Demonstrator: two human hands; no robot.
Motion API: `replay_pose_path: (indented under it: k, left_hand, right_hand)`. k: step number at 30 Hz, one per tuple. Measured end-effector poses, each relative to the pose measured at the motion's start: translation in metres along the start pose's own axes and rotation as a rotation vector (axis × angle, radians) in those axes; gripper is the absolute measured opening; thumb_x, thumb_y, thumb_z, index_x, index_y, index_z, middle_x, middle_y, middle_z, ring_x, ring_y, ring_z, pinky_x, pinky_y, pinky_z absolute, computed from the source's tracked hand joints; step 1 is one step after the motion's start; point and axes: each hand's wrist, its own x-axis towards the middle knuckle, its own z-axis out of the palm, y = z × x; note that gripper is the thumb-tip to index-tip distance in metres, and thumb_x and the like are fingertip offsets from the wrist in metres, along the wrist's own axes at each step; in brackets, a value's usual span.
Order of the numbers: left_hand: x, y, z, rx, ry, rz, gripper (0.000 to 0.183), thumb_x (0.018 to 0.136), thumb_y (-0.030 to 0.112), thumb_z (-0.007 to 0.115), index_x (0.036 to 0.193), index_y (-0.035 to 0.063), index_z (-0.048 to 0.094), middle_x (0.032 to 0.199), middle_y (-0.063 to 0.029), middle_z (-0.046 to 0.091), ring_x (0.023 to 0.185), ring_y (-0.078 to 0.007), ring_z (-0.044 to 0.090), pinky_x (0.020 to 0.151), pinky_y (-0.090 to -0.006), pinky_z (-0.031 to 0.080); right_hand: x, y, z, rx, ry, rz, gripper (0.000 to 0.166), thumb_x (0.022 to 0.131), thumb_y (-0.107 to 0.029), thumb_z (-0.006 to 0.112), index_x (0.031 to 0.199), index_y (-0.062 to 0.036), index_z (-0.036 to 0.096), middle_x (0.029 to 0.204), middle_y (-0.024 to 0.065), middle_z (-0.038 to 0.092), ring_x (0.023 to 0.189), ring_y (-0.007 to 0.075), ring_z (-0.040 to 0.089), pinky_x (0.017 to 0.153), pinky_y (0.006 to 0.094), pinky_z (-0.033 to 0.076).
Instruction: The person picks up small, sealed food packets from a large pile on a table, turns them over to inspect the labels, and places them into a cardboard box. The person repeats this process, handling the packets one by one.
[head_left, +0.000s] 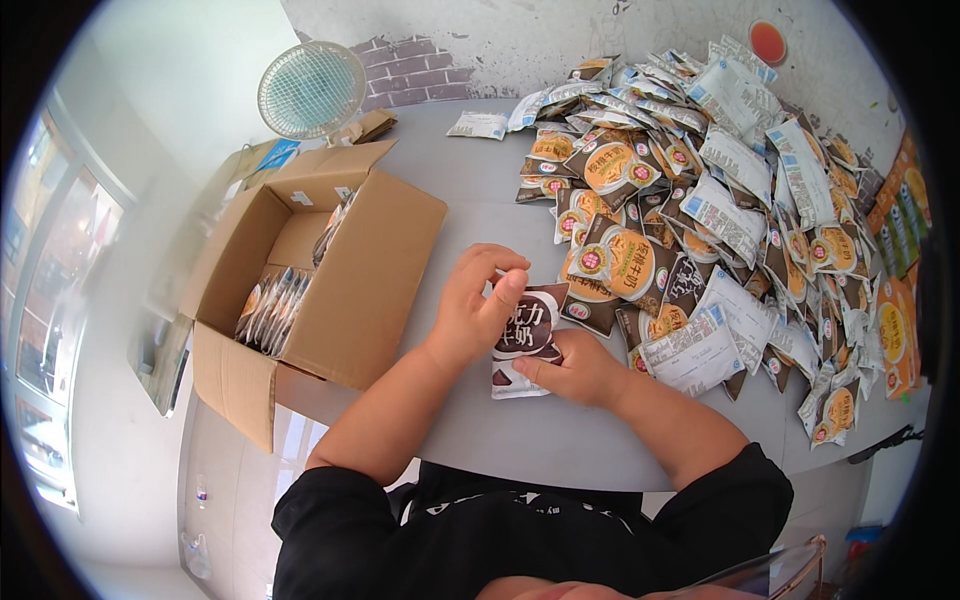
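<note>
My right hand (574, 367) grips a dark brown and white milk pouch (525, 330) by its lower right side, above the grey table. Just over the pouch's upper left edge is my left hand (480, 300), fingers curved and thumb apart; whether it touches the pouch cannot be told. To the left, an open cardboard box (367, 277) holds a row of upright pouches (274, 311) and a few more by its right wall. A large heap of brown, orange and white pouches (630, 255) lies to the right, some with their printed white backs up.
A round fan (311, 90) stands behind the box, near folded cardboard (371, 126). One white pouch (478, 125) lies apart at the back of the table (480, 176). Orange printed cartons (896, 337) stand at the far right. The wall runs behind the heap.
</note>
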Motion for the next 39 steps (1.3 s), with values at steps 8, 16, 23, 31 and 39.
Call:
replay_pose_path:
  k: [8, 16, 23, 31, 39]
  left_hand:
    - [-0.003, 0.005, -0.001, 0.109, -0.474, -0.235, 0.051, 0.088, 0.052, 0.062, 0.096, 0.0008, 0.062, 0.085, -0.0118, 0.061, 0.079, -0.0218, 0.059, 0.071, -0.0338, 0.048]
    - [0.003, 0.007, 0.007, -0.232, -0.165, -0.665, 0.051, 0.087, 0.051, 0.066, 0.081, 0.0024, 0.053, 0.075, -0.0054, 0.057, 0.066, -0.0103, 0.057, 0.055, -0.0275, 0.046]
    - [-0.005, 0.024, 0.012, -0.754, 0.063, -0.829, 0.033, 0.094, 0.038, 0.061, 0.086, 0.0099, 0.046, 0.074, -0.0026, 0.054, 0.060, -0.0084, 0.055, 0.051, -0.0255, 0.048]
    - [-0.021, 0.038, 0.028, -0.805, 0.138, -0.744, 0.032, 0.091, 0.030, 0.068, 0.082, 0.0082, 0.046, 0.072, 0.0002, 0.053, 0.060, -0.0048, 0.050, 0.050, -0.0225, 0.044]
    - [-0.031, 0.026, 0.029, -0.423, 0.011, -0.432, 0.030, 0.090, 0.020, 0.070, 0.077, 0.0092, 0.045, 0.071, 0.0037, 0.050, 0.063, -0.0034, 0.040, 0.054, -0.0218, 0.036]
  right_hand:
    - [0.001, 0.015, 0.009, 0.090, 0.018, -0.062, 0.025, 0.087, -0.026, 0.068, 0.094, -0.0016, 0.066, 0.079, 0.0028, 0.065, 0.072, 0.0116, 0.059, 0.067, 0.0297, 0.047]
    - [0.003, 0.007, -0.014, 0.123, 0.249, -0.005, 0.034, 0.082, -0.030, 0.076, 0.094, -0.0013, 0.062, 0.082, 0.0021, 0.062, 0.075, 0.0082, 0.055, 0.066, 0.0254, 0.046]
    - [0.007, 0.014, -0.004, 0.235, 0.471, -0.233, 0.037, 0.087, -0.036, 0.072, 0.091, -0.0021, 0.057, 0.081, 0.0005, 0.058, 0.073, 0.0056, 0.051, 0.064, 0.0227, 0.044]
    - [0.010, 0.025, 0.001, 0.573, 0.531, -0.188, 0.036, 0.099, -0.040, 0.051, 0.091, -0.0051, 0.056, 0.077, -0.0034, 0.055, 0.068, 0.0046, 0.047, 0.063, 0.0211, 0.041]
    - [0.013, 0.019, -0.006, 0.619, 0.548, -0.032, 0.043, 0.099, -0.046, 0.048, 0.081, -0.0083, 0.058, 0.071, -0.0034, 0.052, 0.066, 0.0047, 0.045, 0.060, 0.0221, 0.039]
